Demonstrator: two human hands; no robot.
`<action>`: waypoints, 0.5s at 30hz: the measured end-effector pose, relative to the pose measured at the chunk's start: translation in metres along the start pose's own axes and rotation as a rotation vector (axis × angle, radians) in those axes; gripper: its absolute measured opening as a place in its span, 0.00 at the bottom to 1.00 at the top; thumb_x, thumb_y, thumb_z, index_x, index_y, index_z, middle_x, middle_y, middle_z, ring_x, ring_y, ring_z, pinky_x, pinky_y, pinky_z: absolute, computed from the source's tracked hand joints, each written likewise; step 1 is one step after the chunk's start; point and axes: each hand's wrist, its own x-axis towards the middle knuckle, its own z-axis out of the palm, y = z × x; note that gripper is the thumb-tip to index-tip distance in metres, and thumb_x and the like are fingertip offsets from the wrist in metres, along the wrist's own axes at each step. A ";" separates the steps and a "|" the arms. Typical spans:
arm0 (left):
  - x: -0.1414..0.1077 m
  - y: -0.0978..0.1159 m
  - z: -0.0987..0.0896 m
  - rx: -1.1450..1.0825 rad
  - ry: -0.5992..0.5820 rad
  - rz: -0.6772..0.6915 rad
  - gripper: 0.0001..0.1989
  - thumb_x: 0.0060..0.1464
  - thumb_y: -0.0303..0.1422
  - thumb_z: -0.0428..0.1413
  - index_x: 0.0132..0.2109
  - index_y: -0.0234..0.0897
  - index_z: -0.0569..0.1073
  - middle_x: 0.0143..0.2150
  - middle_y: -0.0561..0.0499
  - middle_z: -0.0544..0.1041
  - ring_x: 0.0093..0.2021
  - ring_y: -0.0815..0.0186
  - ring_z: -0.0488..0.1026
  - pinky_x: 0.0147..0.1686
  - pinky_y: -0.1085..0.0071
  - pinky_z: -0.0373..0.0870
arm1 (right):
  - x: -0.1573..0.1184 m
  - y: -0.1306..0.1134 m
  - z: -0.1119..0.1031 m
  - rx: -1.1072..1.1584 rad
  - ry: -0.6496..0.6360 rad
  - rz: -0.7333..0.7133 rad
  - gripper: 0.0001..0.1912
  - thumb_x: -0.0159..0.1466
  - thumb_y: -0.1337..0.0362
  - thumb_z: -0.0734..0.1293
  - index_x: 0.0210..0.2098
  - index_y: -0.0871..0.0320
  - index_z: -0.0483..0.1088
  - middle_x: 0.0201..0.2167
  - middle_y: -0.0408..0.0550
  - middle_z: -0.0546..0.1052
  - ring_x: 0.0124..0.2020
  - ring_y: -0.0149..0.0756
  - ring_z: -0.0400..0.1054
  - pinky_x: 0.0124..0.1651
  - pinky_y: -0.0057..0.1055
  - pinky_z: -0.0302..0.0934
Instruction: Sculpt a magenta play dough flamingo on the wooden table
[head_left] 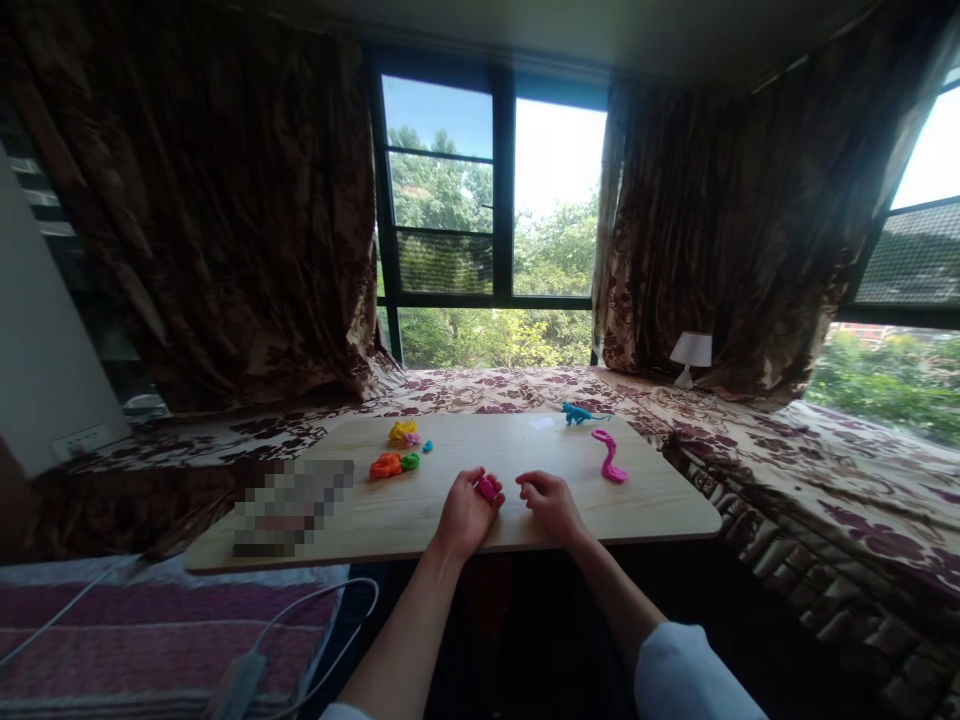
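A small magenta lump of modelling clay (488,487) rests in my left hand (466,505), its fingers curled round it above the wooden table. Just to the right, apart from the lump, is my right hand (551,502). Its fingers are bent in toward the thumb, and whatever may be between them is too small to make out. Farther right on the tabletop lies a curving magenta clay piece (611,460). Behind it stands a blue clay animal figure (577,413) with a long tail. Orange clay (385,466) and green clay (410,461) lie left of my hands.
Yellow clay (402,429) and a small blue clay bit (427,446) sit at the back left of the table (450,535). A blurred flat object (296,505) lies at the left edge. A white lamp (691,352) stands beyond. A cable (360,582) loops below the table.
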 end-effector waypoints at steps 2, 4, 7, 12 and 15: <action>0.000 -0.001 -0.004 0.017 0.037 0.032 0.08 0.46 0.21 0.51 0.35 0.35 0.65 0.32 0.49 0.72 0.30 0.71 0.71 0.28 0.74 0.68 | 0.000 -0.001 0.000 -0.002 0.007 0.005 0.12 0.55 0.65 0.59 0.33 0.60 0.72 0.22 0.44 0.73 0.23 0.30 0.66 0.28 0.26 0.60; 0.000 -0.003 -0.006 0.079 0.013 0.072 0.12 0.45 0.20 0.53 0.39 0.35 0.66 0.39 0.45 0.73 0.31 0.71 0.71 0.28 0.76 0.68 | 0.000 -0.002 0.001 -0.007 0.018 0.010 0.12 0.55 0.65 0.59 0.33 0.61 0.72 0.22 0.44 0.73 0.23 0.30 0.66 0.28 0.26 0.60; -0.001 -0.005 -0.006 0.102 -0.033 0.128 0.12 0.46 0.24 0.56 0.41 0.34 0.67 0.39 0.44 0.73 0.25 0.75 0.67 0.20 0.79 0.63 | -0.001 -0.003 0.002 -0.013 0.029 0.005 0.12 0.55 0.65 0.59 0.32 0.60 0.72 0.21 0.44 0.73 0.24 0.31 0.66 0.29 0.26 0.61; -0.002 -0.004 -0.004 0.047 -0.076 0.121 0.08 0.49 0.31 0.54 0.39 0.33 0.68 0.23 0.54 0.67 0.20 0.76 0.63 0.18 0.79 0.61 | -0.001 -0.004 0.002 -0.020 0.025 0.002 0.12 0.55 0.65 0.59 0.32 0.60 0.72 0.21 0.45 0.73 0.23 0.31 0.66 0.28 0.27 0.61; -0.002 -0.004 -0.005 0.071 0.004 0.090 0.08 0.48 0.25 0.54 0.38 0.33 0.69 0.29 0.49 0.71 0.26 0.72 0.69 0.25 0.76 0.67 | -0.001 -0.004 0.003 -0.014 0.035 0.004 0.12 0.55 0.65 0.59 0.32 0.60 0.73 0.21 0.45 0.73 0.23 0.31 0.66 0.28 0.27 0.61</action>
